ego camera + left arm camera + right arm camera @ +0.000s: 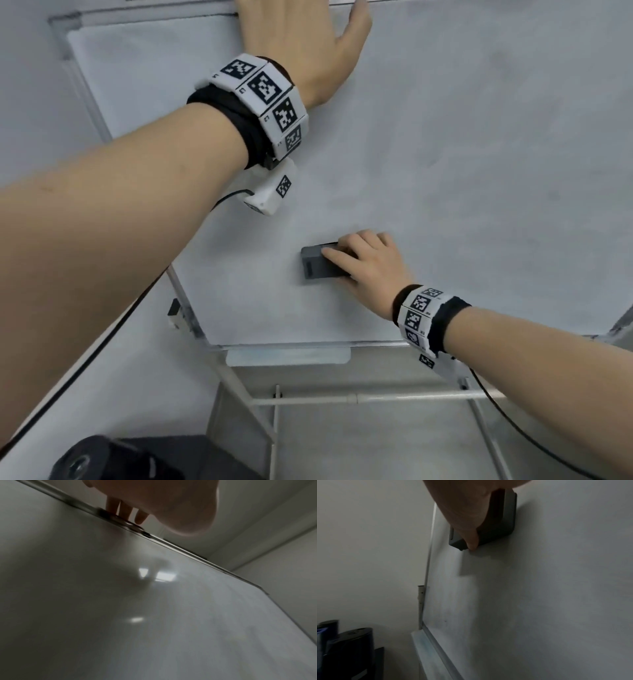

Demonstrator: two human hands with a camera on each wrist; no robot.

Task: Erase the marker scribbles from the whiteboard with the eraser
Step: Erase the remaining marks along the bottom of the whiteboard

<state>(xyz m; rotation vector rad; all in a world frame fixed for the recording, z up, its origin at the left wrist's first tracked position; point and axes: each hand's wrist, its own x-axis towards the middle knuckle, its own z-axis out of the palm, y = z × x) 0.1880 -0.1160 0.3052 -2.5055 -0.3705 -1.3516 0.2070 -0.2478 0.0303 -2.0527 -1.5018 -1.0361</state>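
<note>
The whiteboard (pixel 445 154) fills the head view, smudged grey with faint marker haze and no sharp scribbles visible. A dark grey eraser (pixel 317 265) lies flat against its lower middle. My right hand (pixel 363 260) grips the eraser, fingers curled over its top and thumb under; in the right wrist view the thumb presses the eraser (pixel 503 517) against the board (pixel 539 601). My left hand (pixel 301 44) rests at the board's top edge, its fingertips cut off by the picture's edge. In the left wrist view its fingers (pixel 123 511) hook over the top frame of the board (pixel 120 615).
A marker tray (pixel 287 356) runs under the board's lower edge, with the metal stand (pixel 342 399) below. A black object (pixel 102 459) sits at the lower left on the floor side. Black cables trail from both wrist cameras. A pale wall lies to the left.
</note>
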